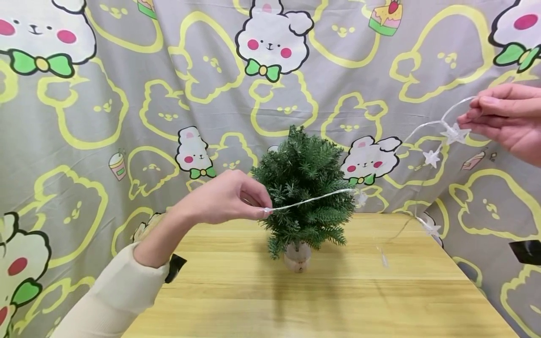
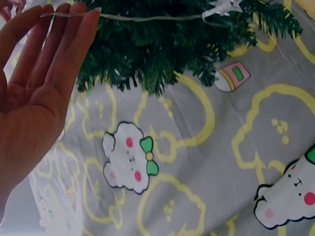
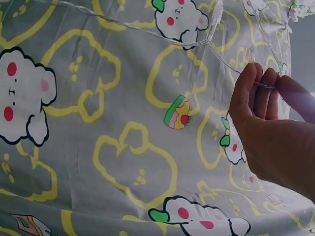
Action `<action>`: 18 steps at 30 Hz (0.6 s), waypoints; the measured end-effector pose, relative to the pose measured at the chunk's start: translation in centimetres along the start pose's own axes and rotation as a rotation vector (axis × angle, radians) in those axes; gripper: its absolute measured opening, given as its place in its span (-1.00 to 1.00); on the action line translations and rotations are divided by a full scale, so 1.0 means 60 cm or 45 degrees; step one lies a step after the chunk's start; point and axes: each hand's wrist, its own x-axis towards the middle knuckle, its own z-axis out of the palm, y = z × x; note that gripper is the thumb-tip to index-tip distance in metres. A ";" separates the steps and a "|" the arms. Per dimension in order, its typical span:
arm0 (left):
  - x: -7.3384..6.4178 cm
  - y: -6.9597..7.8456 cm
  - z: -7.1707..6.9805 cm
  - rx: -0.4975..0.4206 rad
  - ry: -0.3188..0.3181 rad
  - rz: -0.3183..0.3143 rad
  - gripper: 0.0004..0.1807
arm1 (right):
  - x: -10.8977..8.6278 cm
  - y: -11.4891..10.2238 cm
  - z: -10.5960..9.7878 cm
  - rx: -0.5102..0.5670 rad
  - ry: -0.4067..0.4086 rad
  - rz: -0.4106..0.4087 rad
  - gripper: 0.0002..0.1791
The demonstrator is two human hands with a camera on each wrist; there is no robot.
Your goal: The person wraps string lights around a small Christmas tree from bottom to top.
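A small green artificial Christmas tree (image 1: pixel 304 178) stands upright in a pale base (image 1: pixel 297 258) on the table. My left hand (image 1: pixel 228 197) is in front of the tree's left side, its thumb and fingers pinching one stretch of a clear string of star lights (image 1: pixel 310 200). At upper right, well away from the tree, my right hand (image 1: pixel 511 117) pinches another part of the thin wire. Below its fingertips dangle clear stars (image 1: pixel 455 134), and the strand sags toward the table. In the left wrist view a star (image 2: pixel 224 7) sits on the wire before the branches.
The wooden table (image 1: pixel 211 291) carries the tree near its back edge. Behind and around it hangs a grey curtain (image 1: pixel 139 70) printed with white rabbits and yellow outlines. A dark flat shape (image 1: pixel 526 252) shows at the far right.
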 end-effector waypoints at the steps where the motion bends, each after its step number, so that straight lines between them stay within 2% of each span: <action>1: 0.002 0.001 0.004 0.010 0.013 -0.003 -0.93 | -0.002 0.000 -0.002 -0.012 0.022 0.005 -0.50; 3: 0.007 0.003 0.011 0.014 0.046 -0.004 -0.94 | -0.004 0.000 -0.005 -0.029 0.052 0.007 -0.50; 8: 0.019 0.006 0.021 -0.009 0.134 0.015 -0.95 | -0.009 0.004 -0.005 -0.038 0.045 -0.017 -0.51; 18: 0.036 0.015 0.037 -0.033 0.152 0.013 -0.96 | -0.017 0.014 -0.002 -0.123 0.040 -0.051 -0.54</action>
